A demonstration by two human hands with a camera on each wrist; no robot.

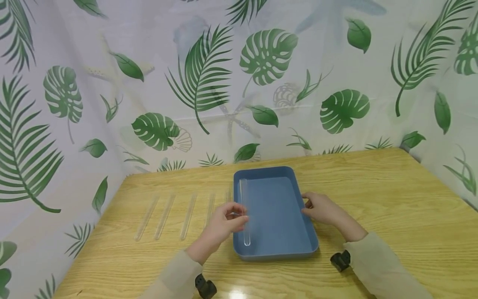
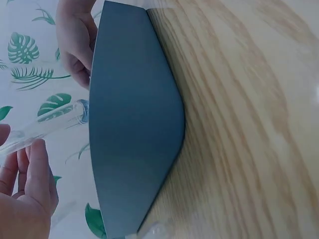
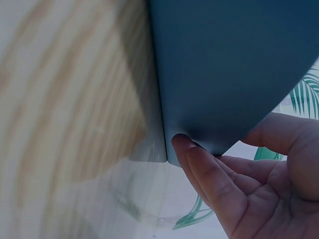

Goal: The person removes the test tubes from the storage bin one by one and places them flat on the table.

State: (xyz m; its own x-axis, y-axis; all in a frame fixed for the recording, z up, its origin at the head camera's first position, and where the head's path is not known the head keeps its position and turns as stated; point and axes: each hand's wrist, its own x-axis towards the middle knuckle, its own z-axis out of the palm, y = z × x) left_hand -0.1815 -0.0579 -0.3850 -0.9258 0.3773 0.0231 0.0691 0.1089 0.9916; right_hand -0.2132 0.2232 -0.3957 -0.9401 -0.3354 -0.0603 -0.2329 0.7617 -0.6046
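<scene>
**Two hands at the blue tray, one clear tube going in**

The left hand (image 1: 224,222) has its grip narrowed round a clear glass tube (image 1: 244,211), fingers and thumb curled about the tube near its middle. The tube lies lengthwise just inside the left wall of the blue tray (image 1: 276,253), running from about twelve o'clock to six o'clock, its rounded end toward the near edge. In the left wrist view the same tube (image 2: 47,124) passes over the fingers (image 2: 37,174) and reaches the tray's rim (image 2: 134,124); whether it rests on the tray floor or is held just above it I cannot tell.

The right hand (image 1: 323,207) is at three o'clock of the tray, against its right wall. Its grip is loose and holds nothing closed: the right wrist view shows the fingers (image 3: 209,174) fairly straight, their tips touching the tray's outer wall (image 3: 224,69) near the rim, with the thumb on the other side of the edge.

The tray sits flat on the wooden surface (image 1: 392,216), roughly in the middle, long side pointing away from the person.

At nine o'clock of the tray, four more clear tubes (image 1: 175,216) lie side by side on the surface, parallel and a little apart from one another; a fifth, fainter one shows just beside the tray's left wall, partly hidden by the left hand.

Pale sleeves cover both forearms, and a small black camera mount (image 1: 340,261) shows at each wrist. A leaf-printed curtain (image 1: 201,79) hangs behind and beside the surface.
</scene>
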